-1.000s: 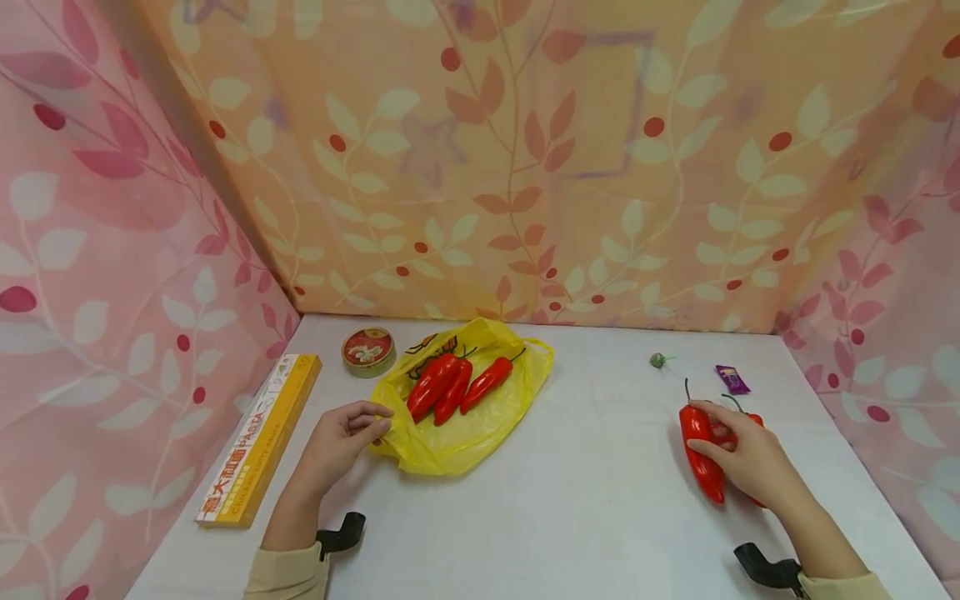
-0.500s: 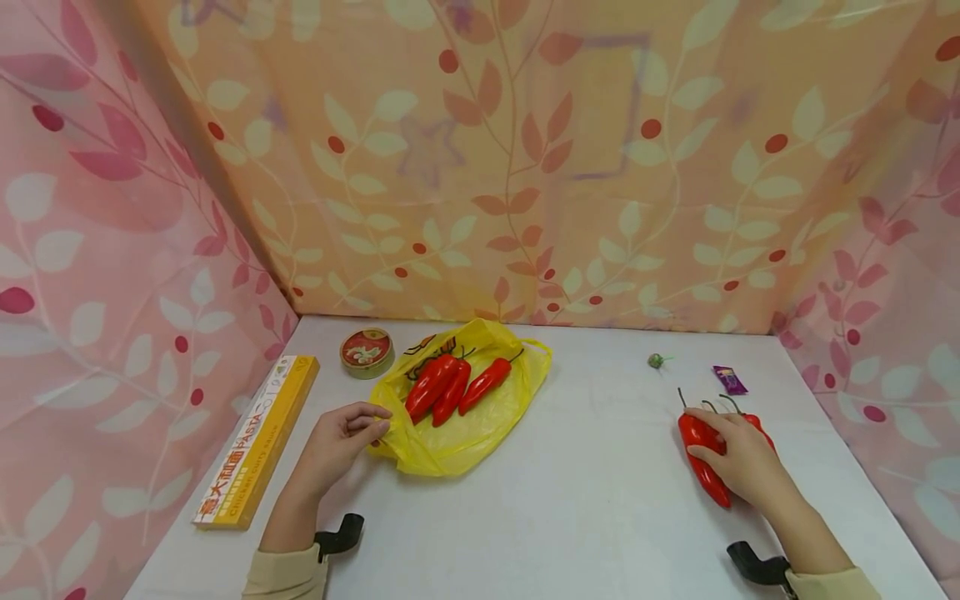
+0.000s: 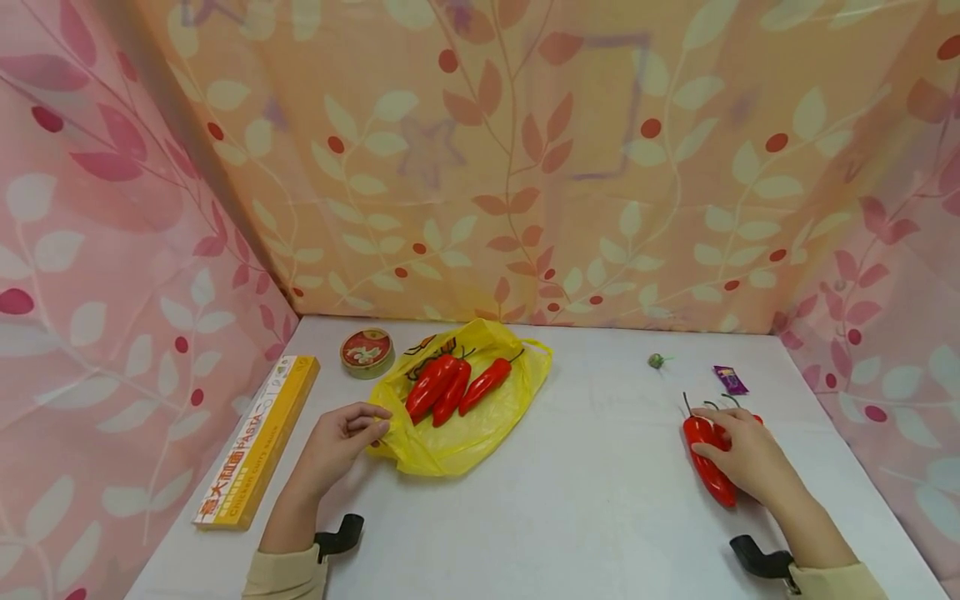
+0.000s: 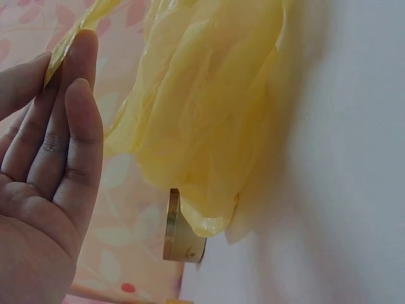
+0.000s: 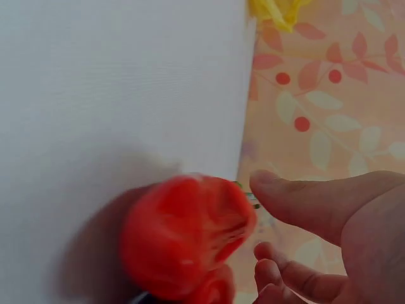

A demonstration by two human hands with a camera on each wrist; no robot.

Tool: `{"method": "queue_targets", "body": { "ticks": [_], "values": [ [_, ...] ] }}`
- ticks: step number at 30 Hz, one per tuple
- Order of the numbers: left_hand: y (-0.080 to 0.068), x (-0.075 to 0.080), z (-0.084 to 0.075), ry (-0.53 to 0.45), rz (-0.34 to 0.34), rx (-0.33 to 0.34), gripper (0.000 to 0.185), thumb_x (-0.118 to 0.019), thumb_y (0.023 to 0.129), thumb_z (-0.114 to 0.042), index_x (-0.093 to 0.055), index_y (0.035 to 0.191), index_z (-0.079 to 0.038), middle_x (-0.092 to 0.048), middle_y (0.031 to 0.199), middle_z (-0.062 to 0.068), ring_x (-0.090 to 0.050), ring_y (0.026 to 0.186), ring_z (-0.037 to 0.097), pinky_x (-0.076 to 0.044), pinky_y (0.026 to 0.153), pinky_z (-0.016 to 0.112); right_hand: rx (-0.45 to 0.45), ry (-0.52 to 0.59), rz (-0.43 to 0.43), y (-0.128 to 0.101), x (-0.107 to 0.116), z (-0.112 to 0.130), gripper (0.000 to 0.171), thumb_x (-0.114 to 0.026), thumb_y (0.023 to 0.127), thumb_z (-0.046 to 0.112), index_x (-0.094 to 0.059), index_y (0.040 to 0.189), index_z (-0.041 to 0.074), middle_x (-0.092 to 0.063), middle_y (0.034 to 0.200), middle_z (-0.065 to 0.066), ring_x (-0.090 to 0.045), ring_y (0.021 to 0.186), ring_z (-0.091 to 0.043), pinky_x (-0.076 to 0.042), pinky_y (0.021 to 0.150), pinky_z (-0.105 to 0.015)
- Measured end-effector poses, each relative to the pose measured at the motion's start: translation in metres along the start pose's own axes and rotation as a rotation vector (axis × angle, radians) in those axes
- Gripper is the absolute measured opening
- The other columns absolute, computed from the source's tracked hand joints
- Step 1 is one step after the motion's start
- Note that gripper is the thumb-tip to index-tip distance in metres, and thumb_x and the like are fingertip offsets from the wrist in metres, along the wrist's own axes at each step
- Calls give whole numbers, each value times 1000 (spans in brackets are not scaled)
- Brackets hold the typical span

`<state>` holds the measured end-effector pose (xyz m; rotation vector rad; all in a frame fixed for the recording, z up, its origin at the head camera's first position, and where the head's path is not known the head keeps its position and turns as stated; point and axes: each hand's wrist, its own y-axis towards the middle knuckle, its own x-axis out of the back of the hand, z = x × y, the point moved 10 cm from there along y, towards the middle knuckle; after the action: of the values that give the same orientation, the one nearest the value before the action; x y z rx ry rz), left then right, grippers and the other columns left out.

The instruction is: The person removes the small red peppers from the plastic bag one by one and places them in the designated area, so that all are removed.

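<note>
My left hand (image 3: 333, 443) pinches the near left edge of a yellow plastic bag (image 3: 491, 437) between thumb and fingertips. In the left wrist view the bag (image 4: 209, 120) hangs in folds beside the fingers. Three glossy red chili peppers (image 3: 486, 386) with dark stems lie in its open mouth. Over on the right, my right hand (image 3: 750, 457) grips a bunch of red chili peppers (image 3: 708, 475) from above, thumb across the front one. Three stems poke out past the fingers, which hide most of the rear peppers. Blunt pepper ends (image 5: 174, 234) face the right wrist camera.
A yellow pasta box (image 3: 262, 442) lies along the table's left side. Behind my left hand stands a round red-topped tin (image 3: 367, 352). A small green-wrapped lollipop (image 3: 657, 360) and a purple packet (image 3: 731, 379) lie beyond the peppers. Patterned cloth walls (image 3: 525, 208) enclose the white table.
My right hand has closed further round the peppers and gathered them together; a third stem now shows between the fingers. The front pepper has shifted slightly. My left hand and the bag stay put.
</note>
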<state>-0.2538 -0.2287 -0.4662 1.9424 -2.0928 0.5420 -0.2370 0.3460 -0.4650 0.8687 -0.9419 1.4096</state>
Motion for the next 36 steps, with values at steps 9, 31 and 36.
{"method": "queue_targets", "body": {
  "ticks": [9, 31, 36],
  "values": [
    [-1, 0, 0, -6, -6, -12, 28, -72, 95, -30, -70, 114, -10, -76, 96, 5, -68, 86, 20, -57, 82, 28, 135, 65, -150, 4, 32, 46, 56, -78, 89, 30, -60, 138, 9, -59, 119, -24, -59, 96, -37, -59, 68, -42],
    [1, -3, -4, -11, 1, -46, 23, -73, 94, -27, -71, 111, -11, -76, 93, 5, -69, 83, 21, -57, 79, 28, 302, 319, -223, 43, 13, 133, 51, -78, 90, 29, -62, 137, 17, -71, 118, -11, -69, 100, -25, -55, 75, -28],
    [2, -1, -3, 7, -9, -46, 25, -73, 94, -30, -72, 111, -12, -76, 93, 4, -68, 84, 20, -57, 80, 29, 295, 382, -180, 55, 2, 149, 51, -77, 91, 29, -61, 138, 16, -70, 122, -12, -70, 103, -26, -55, 79, -37]
  ]
}}
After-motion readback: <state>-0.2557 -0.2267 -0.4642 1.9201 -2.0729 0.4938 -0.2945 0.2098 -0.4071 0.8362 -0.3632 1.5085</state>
